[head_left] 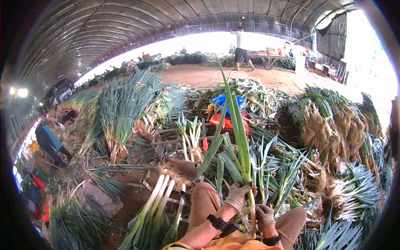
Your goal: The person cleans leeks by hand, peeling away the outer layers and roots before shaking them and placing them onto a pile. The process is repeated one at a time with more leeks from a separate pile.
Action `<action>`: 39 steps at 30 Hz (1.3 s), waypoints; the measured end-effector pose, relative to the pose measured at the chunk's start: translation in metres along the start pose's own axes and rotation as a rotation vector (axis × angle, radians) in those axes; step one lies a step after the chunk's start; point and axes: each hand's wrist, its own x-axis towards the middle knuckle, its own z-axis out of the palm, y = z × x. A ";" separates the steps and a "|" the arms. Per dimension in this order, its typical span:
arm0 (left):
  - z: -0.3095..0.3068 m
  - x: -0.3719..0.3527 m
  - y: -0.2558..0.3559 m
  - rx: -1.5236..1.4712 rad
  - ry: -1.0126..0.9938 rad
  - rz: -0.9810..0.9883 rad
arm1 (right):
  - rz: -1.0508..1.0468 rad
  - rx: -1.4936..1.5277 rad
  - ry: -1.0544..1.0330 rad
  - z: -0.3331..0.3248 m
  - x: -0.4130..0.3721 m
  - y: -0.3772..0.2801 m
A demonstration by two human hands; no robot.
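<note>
Head view, lower left: pale-stemmed leeks (pixel 155 204) slanted, root ends toward upper right. At lower centre, the left hand (pixel 236 196) gripped a long leek (pixel 245 162), near-upright, leaves pointing up and slightly left, stem down. Just right, the right hand (pixel 265 216) curled beside the stem; its grip was unclear.

Above you arches a long, ribbed tunnel roof (pixel 166 18) of dark sheeting. Daylight shines in low along the far side and glares white through the wide opening (pixel 377 54) on your right, next to a dark hanging sheet (pixel 332 36). Two bright lamps (pixel 22 91) glow at your left. Ahead, you face a brown earth floor (pixel 187 75), with a wheeled cart (pixel 277 57) near its far edge.
</note>
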 end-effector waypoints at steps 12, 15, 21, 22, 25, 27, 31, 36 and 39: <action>0.005 0.000 -0.008 0.001 -0.051 -0.131 | 0.153 -0.582 -0.274 -0.073 0.058 0.075; 0.029 -0.008 0.024 -0.095 -0.205 0.003 | -0.180 -1.286 -0.099 -0.067 0.009 0.041; 0.064 -0.025 0.099 -0.026 -0.246 0.122 | 0.195 -1.605 -0.185 -0.162 0.058 0.109; 0.062 -0.023 0.106 -0.065 -0.265 0.133 | 0.248 -1.668 -0.227 -0.174 0.065 0.120; 0.065 -0.022 0.116 -0.027 -0.267 0.131 | 0.080 -1.689 -0.263 -0.181 0.086 0.115; 0.065 -0.019 0.101 -0.032 -0.251 0.090 | -0.272 -0.916 -0.219 -0.127 0.053 0.050; 0.045 0.003 0.033 -0.008 -0.238 0.123 | -0.027 -0.056 -0.523 -0.025 -0.005 -0.031; 0.035 -0.009 0.011 0.256 -0.222 0.039 | 0.064 0.001 -0.474 -0.013 -0.016 -0.013; 0.034 -0.021 0.014 0.288 -0.311 -0.051 | 0.119 0.128 -0.481 -0.015 -0.027 -0.023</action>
